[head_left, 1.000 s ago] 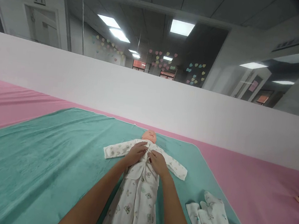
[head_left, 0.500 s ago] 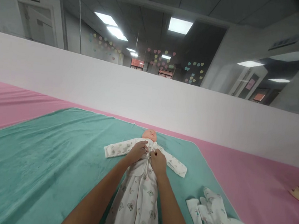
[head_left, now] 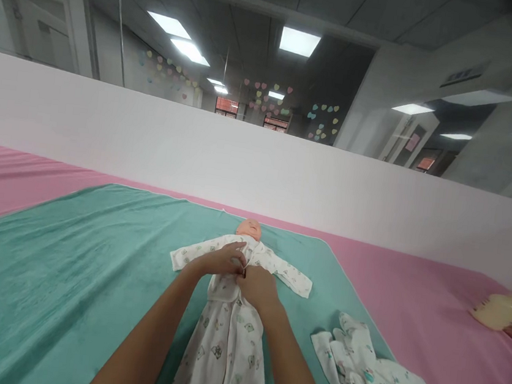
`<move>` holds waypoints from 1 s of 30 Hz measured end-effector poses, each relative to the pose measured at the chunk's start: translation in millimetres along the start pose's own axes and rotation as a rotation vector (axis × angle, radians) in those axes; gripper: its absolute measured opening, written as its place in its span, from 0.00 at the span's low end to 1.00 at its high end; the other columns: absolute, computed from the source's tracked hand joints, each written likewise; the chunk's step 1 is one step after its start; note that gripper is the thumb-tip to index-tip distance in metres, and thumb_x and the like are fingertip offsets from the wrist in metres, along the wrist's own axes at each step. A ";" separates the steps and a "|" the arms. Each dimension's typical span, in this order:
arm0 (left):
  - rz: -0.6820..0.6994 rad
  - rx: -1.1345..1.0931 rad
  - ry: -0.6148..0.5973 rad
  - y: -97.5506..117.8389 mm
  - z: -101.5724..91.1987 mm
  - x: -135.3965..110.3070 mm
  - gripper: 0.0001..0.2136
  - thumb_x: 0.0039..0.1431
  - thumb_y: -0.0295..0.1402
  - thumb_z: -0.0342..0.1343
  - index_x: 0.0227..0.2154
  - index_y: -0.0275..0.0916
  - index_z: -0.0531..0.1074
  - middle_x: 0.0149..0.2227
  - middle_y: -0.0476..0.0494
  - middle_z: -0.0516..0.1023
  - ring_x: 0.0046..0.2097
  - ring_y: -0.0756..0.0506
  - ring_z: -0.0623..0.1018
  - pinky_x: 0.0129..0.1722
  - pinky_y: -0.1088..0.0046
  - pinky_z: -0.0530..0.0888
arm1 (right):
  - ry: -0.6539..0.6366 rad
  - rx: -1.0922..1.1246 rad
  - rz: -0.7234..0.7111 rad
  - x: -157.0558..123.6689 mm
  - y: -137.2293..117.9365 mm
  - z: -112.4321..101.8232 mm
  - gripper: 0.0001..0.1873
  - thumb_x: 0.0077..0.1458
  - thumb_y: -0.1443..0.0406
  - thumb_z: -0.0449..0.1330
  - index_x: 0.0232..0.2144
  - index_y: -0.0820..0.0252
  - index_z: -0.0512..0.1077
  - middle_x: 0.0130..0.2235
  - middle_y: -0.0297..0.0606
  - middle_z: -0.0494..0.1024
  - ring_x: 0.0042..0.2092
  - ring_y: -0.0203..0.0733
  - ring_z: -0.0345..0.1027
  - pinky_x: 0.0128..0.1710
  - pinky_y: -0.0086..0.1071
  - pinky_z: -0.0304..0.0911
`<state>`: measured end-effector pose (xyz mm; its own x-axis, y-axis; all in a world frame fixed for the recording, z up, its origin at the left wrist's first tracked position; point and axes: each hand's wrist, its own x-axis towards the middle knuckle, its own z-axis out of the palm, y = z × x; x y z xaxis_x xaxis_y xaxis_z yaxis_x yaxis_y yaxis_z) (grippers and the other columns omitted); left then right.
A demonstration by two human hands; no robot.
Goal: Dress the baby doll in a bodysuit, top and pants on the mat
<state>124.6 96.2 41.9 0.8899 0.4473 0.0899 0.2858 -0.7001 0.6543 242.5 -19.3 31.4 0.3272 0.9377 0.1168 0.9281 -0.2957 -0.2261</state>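
Observation:
A baby doll lies on its back on a green blanket, its head toward the wall. It wears a white printed jacket with both sleeves spread out, above a long white printed lower garment. Both hands meet at the jacket's chest front. My left hand has its fingers curled to a pinch at a thin white tie string. Beside it my right hand is closed on the string lower down, knuckles up. The fingertips partly hide the string.
The green blanket covers a pink sheet. Crumpled white printed baby clothes lie at the lower right. A yellowish doll is partly in view at the right edge. A white wall with a mirror stands behind.
My hands have come closer together and slightly lower on the chest, the right one turning inward over the string. The camera view has shifted a little to the right.

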 end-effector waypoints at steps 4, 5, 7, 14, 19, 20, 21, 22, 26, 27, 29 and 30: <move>-0.002 0.002 -0.021 0.4 2.5 1.9 0.07 0.48 0.33 0.57 0.33 0.43 0.75 0.64 0.51 0.49 0.64 0.39 0.47 0.59 0.61 0.56 | -0.054 0.054 -0.095 0.6 4.7 -5.0 0.13 0.49 0.64 0.49 0.21 0.62 0.70 0.26 0.42 0.73 0.29 0.39 0.63 0.26 0.29 0.47; 0.007 0.004 -0.025 -0.2 2.4 2.0 0.07 0.48 0.32 0.57 0.32 0.43 0.74 0.64 0.51 0.48 0.64 0.39 0.47 0.59 0.61 0.57 | -0.078 0.075 -0.131 1.0 8.9 -7.4 0.12 0.48 0.65 0.50 0.18 0.61 0.68 0.24 0.39 0.71 0.28 0.37 0.62 0.26 0.29 0.46; 0.015 0.015 -0.030 -1.4 2.0 2.4 0.06 0.50 0.32 0.56 0.32 0.43 0.74 0.65 0.52 0.46 0.64 0.39 0.49 0.58 0.61 0.58 | -0.134 0.122 -0.196 2.2 19.1 -11.7 0.11 0.46 0.65 0.51 0.15 0.61 0.62 0.21 0.33 0.66 0.25 0.33 0.57 0.25 0.27 0.46; 0.081 0.149 0.009 5.8 7.6 9.2 0.07 0.51 0.29 0.54 0.32 0.42 0.76 0.62 0.47 0.55 0.63 0.39 0.52 0.60 0.59 0.54 | -0.090 0.475 -0.163 13.1 40.1 0.3 0.13 0.49 0.63 0.48 0.16 0.60 0.55 0.18 0.28 0.58 0.23 0.31 0.52 0.23 0.26 0.45; 0.192 0.133 -0.046 13.6 4.5 5.5 0.08 0.53 0.30 0.53 0.30 0.44 0.77 0.54 0.50 0.68 0.63 0.41 0.53 0.61 0.63 0.53 | 0.086 0.461 -0.043 21.9 40.4 14.0 0.12 0.51 0.61 0.45 0.19 0.59 0.58 0.22 0.29 0.64 0.27 0.33 0.55 0.26 0.26 0.48; 0.172 0.103 -0.061 13.8 1.1 2.5 0.08 0.53 0.32 0.52 0.30 0.45 0.77 0.56 0.51 0.66 0.63 0.41 0.53 0.60 0.64 0.54 | 0.117 0.453 -0.012 23.0 41.8 15.9 0.12 0.51 0.61 0.45 0.19 0.59 0.58 0.22 0.29 0.64 0.28 0.33 0.55 0.26 0.26 0.48; 0.148 0.072 -0.076 13.4 -2.8 -1.0 0.08 0.53 0.33 0.52 0.30 0.46 0.77 0.57 0.52 0.64 0.63 0.41 0.53 0.59 0.64 0.56 | 0.145 0.443 0.023 23.8 44.2 17.9 0.12 0.51 0.61 0.45 0.19 0.59 0.57 0.22 0.29 0.64 0.28 0.33 0.55 0.27 0.26 0.48; 0.126 0.043 -0.090 12.7 -7.1 -4.6 0.08 0.54 0.34 0.52 0.30 0.46 0.76 0.59 0.53 0.62 0.63 0.41 0.53 0.58 0.65 0.58 | 0.169 0.431 0.061 24.0 47.7 20.0 0.12 0.50 0.61 0.45 0.19 0.59 0.58 0.23 0.30 0.64 0.28 0.34 0.56 0.27 0.26 0.48; 0.064 -0.005 -0.075 9.6 -16.2 -12.5 0.08 0.52 0.39 0.53 0.31 0.44 0.74 0.60 0.51 0.59 0.59 0.42 0.60 0.55 0.67 0.62 | 0.215 0.376 0.229 18.0 70.6 31.2 0.12 0.50 0.61 0.45 0.19 0.58 0.59 0.23 0.31 0.65 0.28 0.36 0.57 0.26 0.27 0.49; 0.048 0.009 -0.038 9.4 -14.0 -11.4 0.09 0.52 0.41 0.53 0.31 0.43 0.73 0.60 0.49 0.59 0.58 0.42 0.61 0.55 0.67 0.62 | 0.216 0.361 0.272 15.0 78.0 33.9 0.12 0.50 0.61 0.45 0.19 0.58 0.60 0.23 0.32 0.66 0.28 0.36 0.58 0.26 0.27 0.49; 0.009 0.060 0.090 9.9 -3.3 -5.5 0.12 0.52 0.43 0.52 0.33 0.41 0.71 0.58 0.44 0.61 0.56 0.41 0.63 0.54 0.66 0.62 | 0.221 0.329 0.374 8.4 94.1 37.7 0.14 0.51 0.60 0.44 0.20 0.58 0.62 0.25 0.34 0.69 0.29 0.38 0.61 0.27 0.27 0.51; -0.017 0.089 0.168 10.7 4.5 -1.1 0.13 0.53 0.44 0.51 0.35 0.40 0.70 0.55 0.42 0.63 0.55 0.41 0.64 0.52 0.66 0.64 | 0.227 0.310 0.434 5.2 102.6 38.3 0.15 0.51 0.59 0.43 0.21 0.58 0.64 0.26 0.36 0.70 0.30 0.39 0.62 0.27 0.28 0.52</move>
<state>128.2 85.7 45.4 0.8146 0.5412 0.2085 0.3377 -0.7348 0.5882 332.6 -37.8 -28.2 0.7279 0.6697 0.1472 0.6163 -0.5450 -0.5684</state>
